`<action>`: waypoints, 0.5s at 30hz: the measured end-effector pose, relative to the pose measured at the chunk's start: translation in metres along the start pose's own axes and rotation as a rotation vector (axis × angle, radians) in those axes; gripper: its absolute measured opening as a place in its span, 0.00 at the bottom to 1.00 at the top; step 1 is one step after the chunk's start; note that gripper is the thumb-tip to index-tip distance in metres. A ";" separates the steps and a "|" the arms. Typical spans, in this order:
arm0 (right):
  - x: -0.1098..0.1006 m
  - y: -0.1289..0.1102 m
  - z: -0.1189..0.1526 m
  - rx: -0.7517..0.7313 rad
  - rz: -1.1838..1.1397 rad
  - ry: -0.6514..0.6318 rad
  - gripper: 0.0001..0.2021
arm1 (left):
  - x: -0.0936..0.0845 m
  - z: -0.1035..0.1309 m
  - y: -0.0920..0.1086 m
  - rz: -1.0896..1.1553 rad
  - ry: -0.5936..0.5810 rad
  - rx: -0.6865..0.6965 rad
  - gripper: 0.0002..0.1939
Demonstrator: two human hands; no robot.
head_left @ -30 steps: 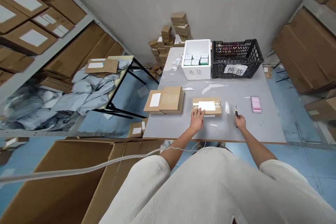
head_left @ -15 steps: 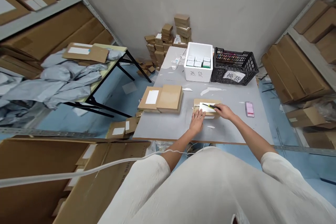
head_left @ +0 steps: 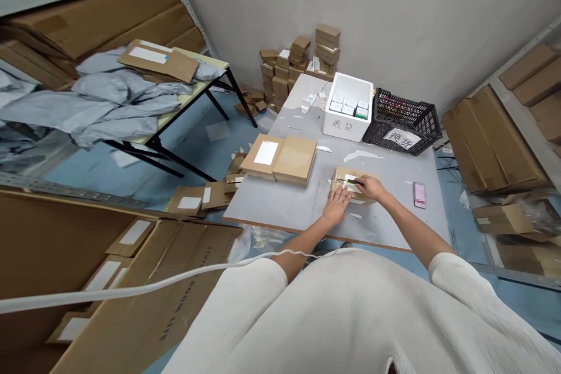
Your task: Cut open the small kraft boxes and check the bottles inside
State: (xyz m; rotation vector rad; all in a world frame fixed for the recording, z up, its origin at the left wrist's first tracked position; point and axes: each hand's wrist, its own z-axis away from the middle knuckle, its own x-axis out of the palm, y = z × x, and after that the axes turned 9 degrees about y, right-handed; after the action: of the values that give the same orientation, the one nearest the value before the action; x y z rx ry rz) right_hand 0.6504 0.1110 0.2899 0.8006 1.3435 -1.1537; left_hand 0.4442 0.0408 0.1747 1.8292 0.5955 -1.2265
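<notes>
A small cardboard box (head_left: 370,176) with a white label lies near the front of the grey table (head_left: 284,204). My left hand (head_left: 337,203) rests open on the box's near left part, its fingers stretched out. My right hand (head_left: 369,187) is closed around a black and yellow-green utility knife (head_left: 349,181). The knife points left across the box top, above the fingers of my left hand. Whether its tip touches the cardboard I cannot tell. Part of the label is hidden by my hands.
Two flat cardboard boxes (head_left: 294,158) sit left of my hands. Behind stand a white foam box (head_left: 346,124) holding small cartons and a black crate (head_left: 401,123). A pink phone (head_left: 419,194) lies at the right. Stacked boxes (head_left: 328,44) stand by the wall.
The view has turned, so the table looks tilted. The knife has moved toward the left end of the box top. My left hand stays on the box.
</notes>
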 end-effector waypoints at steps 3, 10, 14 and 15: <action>-0.002 -0.004 -0.002 -0.011 0.010 0.005 0.20 | 0.001 0.000 -0.003 0.010 -0.003 0.005 0.48; -0.011 -0.008 -0.006 -0.038 0.042 -0.020 0.18 | 0.006 -0.003 -0.005 0.020 0.003 0.009 0.50; -0.013 -0.008 -0.008 -0.024 0.080 -0.034 0.17 | 0.007 -0.005 -0.004 0.022 -0.004 0.004 0.50; -0.013 -0.009 -0.009 -0.021 0.089 -0.037 0.17 | 0.006 -0.006 -0.004 0.020 -0.005 0.004 0.50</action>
State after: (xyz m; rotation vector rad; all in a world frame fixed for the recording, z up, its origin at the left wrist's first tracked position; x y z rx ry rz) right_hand 0.6413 0.1189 0.3031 0.8117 1.2756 -1.0780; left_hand 0.4470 0.0477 0.1685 1.8303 0.5710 -1.2196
